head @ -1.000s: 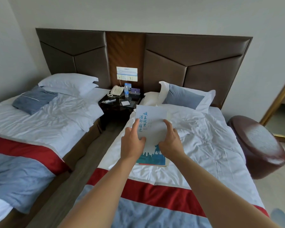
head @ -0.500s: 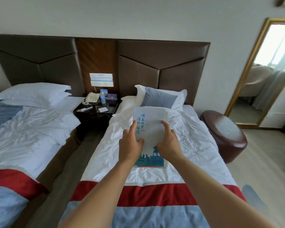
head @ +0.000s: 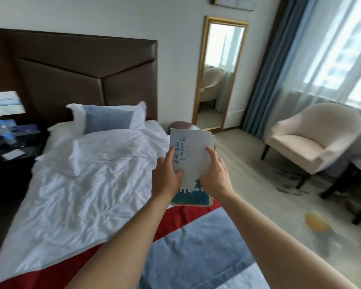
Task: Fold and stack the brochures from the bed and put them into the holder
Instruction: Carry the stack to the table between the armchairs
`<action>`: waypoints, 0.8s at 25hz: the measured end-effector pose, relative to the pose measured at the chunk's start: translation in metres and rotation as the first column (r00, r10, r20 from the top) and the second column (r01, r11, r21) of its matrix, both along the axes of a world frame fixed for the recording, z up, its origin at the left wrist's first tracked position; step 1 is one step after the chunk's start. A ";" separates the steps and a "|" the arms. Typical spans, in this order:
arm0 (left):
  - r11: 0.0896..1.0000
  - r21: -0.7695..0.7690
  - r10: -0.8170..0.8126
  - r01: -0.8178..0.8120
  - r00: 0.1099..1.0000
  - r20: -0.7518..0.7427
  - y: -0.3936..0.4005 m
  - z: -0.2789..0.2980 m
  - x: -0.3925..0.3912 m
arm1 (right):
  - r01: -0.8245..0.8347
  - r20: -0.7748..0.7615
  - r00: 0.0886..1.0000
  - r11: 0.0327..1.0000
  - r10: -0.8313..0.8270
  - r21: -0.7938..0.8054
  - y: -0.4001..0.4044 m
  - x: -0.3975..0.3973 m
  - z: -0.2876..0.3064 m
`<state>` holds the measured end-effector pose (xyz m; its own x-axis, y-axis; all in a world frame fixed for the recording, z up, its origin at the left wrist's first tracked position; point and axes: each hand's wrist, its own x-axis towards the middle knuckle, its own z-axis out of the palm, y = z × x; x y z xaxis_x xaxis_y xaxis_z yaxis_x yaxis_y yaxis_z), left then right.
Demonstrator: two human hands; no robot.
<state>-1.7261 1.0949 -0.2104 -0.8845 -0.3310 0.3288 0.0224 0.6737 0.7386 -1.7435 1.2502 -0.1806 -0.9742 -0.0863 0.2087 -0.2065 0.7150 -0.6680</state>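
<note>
Your left hand and right hand both hold the brochures up, fingers curled round the sides, above the bed.

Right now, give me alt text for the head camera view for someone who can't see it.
Both hands, left hand and right hand, hold a stack of brochures above the right edge of the bed. An armchair and mirror stand beyond.

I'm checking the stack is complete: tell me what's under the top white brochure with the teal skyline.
Edges of more sheets fan out beneath the top white brochure, at its right and bottom. Left hand and right hand grip the stack; the count is hidden.
</note>
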 end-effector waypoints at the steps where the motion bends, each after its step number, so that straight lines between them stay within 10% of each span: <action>1: 0.998 -0.008 -0.056 0.056 0.998 -0.008 0.029 0.001 -0.008 | 0.054 -0.005 0.999 0.999 -0.054 0.000 0.029 0.000 0.001; 20: 0.730 -0.011 -0.682 0.684 0.729 0.060 0.548 0.017 0.012 | 0.685 0.049 0.728 0.728 -0.683 -0.023 0.521 0.120 0.007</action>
